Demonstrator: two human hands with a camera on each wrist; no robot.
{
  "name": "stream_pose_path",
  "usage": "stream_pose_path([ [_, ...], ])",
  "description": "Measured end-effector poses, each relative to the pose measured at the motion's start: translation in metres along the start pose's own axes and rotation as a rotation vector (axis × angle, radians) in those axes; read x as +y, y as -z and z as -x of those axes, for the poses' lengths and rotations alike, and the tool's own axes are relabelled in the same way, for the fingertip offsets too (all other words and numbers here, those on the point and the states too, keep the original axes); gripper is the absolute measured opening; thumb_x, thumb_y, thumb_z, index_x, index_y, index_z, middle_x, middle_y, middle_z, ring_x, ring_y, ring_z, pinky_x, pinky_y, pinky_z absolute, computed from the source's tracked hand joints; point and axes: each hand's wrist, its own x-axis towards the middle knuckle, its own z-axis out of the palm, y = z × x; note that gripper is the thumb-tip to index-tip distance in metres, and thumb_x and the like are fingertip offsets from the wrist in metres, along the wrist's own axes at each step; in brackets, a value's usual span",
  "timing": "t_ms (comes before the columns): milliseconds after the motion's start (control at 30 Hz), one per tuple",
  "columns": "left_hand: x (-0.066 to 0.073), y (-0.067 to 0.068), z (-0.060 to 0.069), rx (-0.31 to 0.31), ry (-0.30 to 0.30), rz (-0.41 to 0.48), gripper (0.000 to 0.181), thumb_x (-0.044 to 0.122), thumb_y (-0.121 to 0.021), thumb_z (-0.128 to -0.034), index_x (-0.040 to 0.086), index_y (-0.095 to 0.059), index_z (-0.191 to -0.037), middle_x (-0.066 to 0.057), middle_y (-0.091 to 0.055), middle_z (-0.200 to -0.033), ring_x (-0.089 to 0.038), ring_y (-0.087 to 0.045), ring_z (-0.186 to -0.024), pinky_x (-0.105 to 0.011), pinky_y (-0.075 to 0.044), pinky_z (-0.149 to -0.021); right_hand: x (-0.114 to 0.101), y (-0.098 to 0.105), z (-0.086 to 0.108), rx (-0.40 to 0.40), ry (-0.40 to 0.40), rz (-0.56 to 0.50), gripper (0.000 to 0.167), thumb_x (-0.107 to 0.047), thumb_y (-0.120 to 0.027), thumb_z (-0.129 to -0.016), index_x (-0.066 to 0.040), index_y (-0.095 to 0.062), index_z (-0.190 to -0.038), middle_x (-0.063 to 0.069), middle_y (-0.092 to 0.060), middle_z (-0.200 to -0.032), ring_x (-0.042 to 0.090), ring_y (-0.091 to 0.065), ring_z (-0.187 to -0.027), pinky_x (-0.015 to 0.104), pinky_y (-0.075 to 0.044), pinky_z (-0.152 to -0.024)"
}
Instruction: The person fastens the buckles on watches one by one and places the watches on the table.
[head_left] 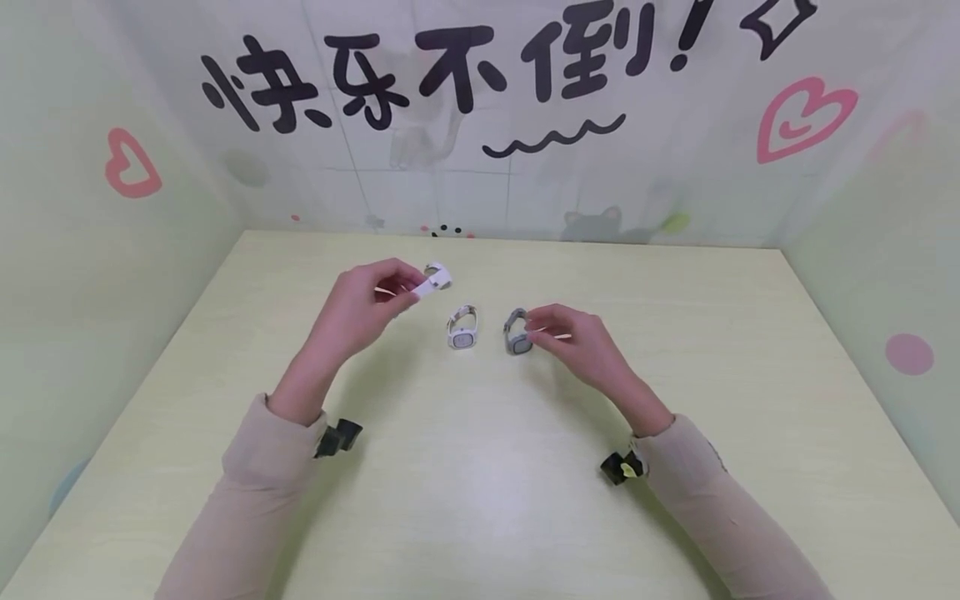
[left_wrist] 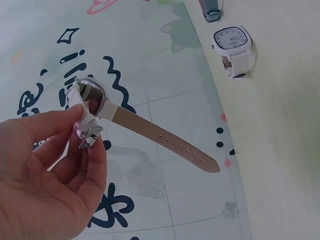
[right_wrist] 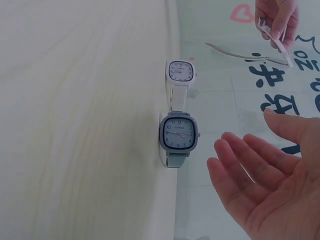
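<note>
My left hand [head_left: 362, 304] pinches a white wristwatch [head_left: 435, 282] by its strap, above the table. In the left wrist view this watch [left_wrist: 92, 97] is unbuckled, its long strap end with holes hanging free to the right. My right hand [head_left: 573, 337] is beside a grey-blue wristwatch [head_left: 519, 343]; the right wrist view shows its fingers [right_wrist: 255, 155] spread and apart from that watch [right_wrist: 179, 134]. Between the hands stands a second white wristwatch [head_left: 462, 337], its strap looped and its square dial facing me.
The pale wooden table [head_left: 480, 500] is bordered by hanging cloth [head_left: 435, 183] at the back and sides, printed with black characters and pink hearts. Small black cameras [head_left: 339, 437] sit at both cuffs.
</note>
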Motion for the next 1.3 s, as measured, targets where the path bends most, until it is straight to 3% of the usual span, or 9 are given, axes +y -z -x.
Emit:
stream_pose_path([
  [267,0.016,-0.011,0.005,-0.013,-0.091,0.029,0.020,0.002,-0.064,-0.0945,0.002,-0.068,-0.114,-0.013,-0.071,-0.107,-0.025,-0.065,-0.095,-0.040,-0.057,-0.092,-0.006,-0.002,-0.005,-0.065,0.032,-0.146,0.033,-0.020,-0.058,-0.102,-0.001,-0.063,-0.128,0.016,-0.069,-0.124,0.030,-0.068,-0.112,0.043,-0.056,-0.097],
  [433,0.029,-0.030,-0.002,-0.063,-0.153,0.056,0.019,0.004,-0.065,-0.0939,0.004,-0.069,-0.113,-0.010,-0.071,-0.105,-0.022,-0.065,-0.094,-0.035,-0.057,-0.090,-0.006,0.003,-0.006,-0.093,-0.017,-0.260,0.038,-0.021,-0.053,-0.104,0.005,-0.058,-0.131,0.024,-0.066,-0.125,0.037,-0.066,-0.114,0.045,-0.055,-0.099],
  [567,0.035,-0.039,-0.001,-0.086,-0.191,0.066,0.017,0.005,-0.066,-0.0938,0.006,-0.071,-0.110,-0.006,-0.072,-0.102,-0.019,-0.064,-0.091,-0.032,-0.057,-0.087,-0.006,0.001,-0.013,-0.156,-0.095,-0.403,0.047,-0.030,-0.047,-0.107,0.007,-0.055,-0.134,0.025,-0.065,-0.129,0.039,-0.064,-0.119,0.044,-0.054,-0.101],
  [667,0.039,-0.041,0.004,-0.094,-0.216,0.062,0.017,0.004,-0.065,-0.0936,0.008,-0.071,-0.109,-0.005,-0.072,-0.103,-0.018,-0.064,-0.090,-0.031,-0.056,-0.085,-0.010,-0.003,-0.019,-0.199,-0.165,-0.542,0.055,-0.040,-0.043,-0.107,0.005,-0.054,-0.135,0.022,-0.065,-0.130,0.030,-0.066,-0.119,0.038,-0.054,-0.101],
  [800,0.044,-0.041,0.013,-0.104,-0.242,0.041,0.017,0.002,-0.065,-0.0932,0.009,-0.072,-0.107,-0.003,-0.071,-0.103,-0.017,-0.063,-0.090,-0.029,-0.055,-0.082,-0.019,-0.004,-0.027,-0.233,-0.190,-0.681,0.062,-0.047,-0.038,-0.106,0.005,-0.049,-0.140,0.017,-0.064,-0.132,0.015,-0.070,-0.109,0.031,-0.056,-0.096],
  [933,0.048,-0.048,0.015,-0.115,-0.310,-0.002,0.017,0.001,-0.066,-0.0922,0.011,-0.073,-0.104,-0.001,-0.072,-0.106,-0.015,-0.066,-0.094,-0.029,-0.056,-0.086,-0.021,0.004,-0.028,-0.262,-0.179,-0.755,0.059,-0.040,-0.033,-0.109,0.003,-0.039,-0.149,0.013,-0.056,-0.139,0.008,-0.066,-0.107,0.023,-0.057,-0.090],
  [1000,0.050,-0.050,0.015,-0.117,-0.339,-0.032,0.017,0.000,-0.066,-0.0914,0.012,-0.073,-0.102,0.000,-0.073,-0.106,-0.015,-0.068,-0.097,-0.030,-0.056,-0.089,-0.021,0.006,-0.028,-0.273,-0.167,-0.800,0.050,-0.034,-0.033,-0.109,-0.004,-0.045,-0.147,0.008,-0.059,-0.136,0.008,-0.065,-0.107,0.022,-0.056,-0.087],
  [1133,0.053,-0.051,0.017,-0.128,-0.370,-0.097,0.017,0.002,-0.068,-0.0911,0.013,-0.074,-0.101,0.001,-0.073,-0.105,-0.016,-0.067,-0.098,-0.033,-0.055,-0.090,-0.021,0.008,-0.026,-0.274,-0.142,-0.903,0.043,-0.025,-0.034,-0.109,-0.005,-0.044,-0.146,-0.004,-0.065,-0.122,0.010,-0.067,-0.107,0.024,-0.057,-0.087],
  [1300,0.058,-0.047,0.019,-0.137,-0.383,-0.140,0.016,0.004,-0.068,-0.0914,0.014,-0.076,-0.101,0.001,-0.071,-0.101,-0.016,-0.063,-0.093,-0.036,-0.054,-0.085,-0.028,0.014,-0.024,-0.208,-0.125,-0.945,0.047,-0.012,-0.043,-0.107,0.005,-0.035,-0.149,-0.003,-0.070,-0.116,0.009,-0.070,-0.098,0.023,-0.058,-0.089],
])
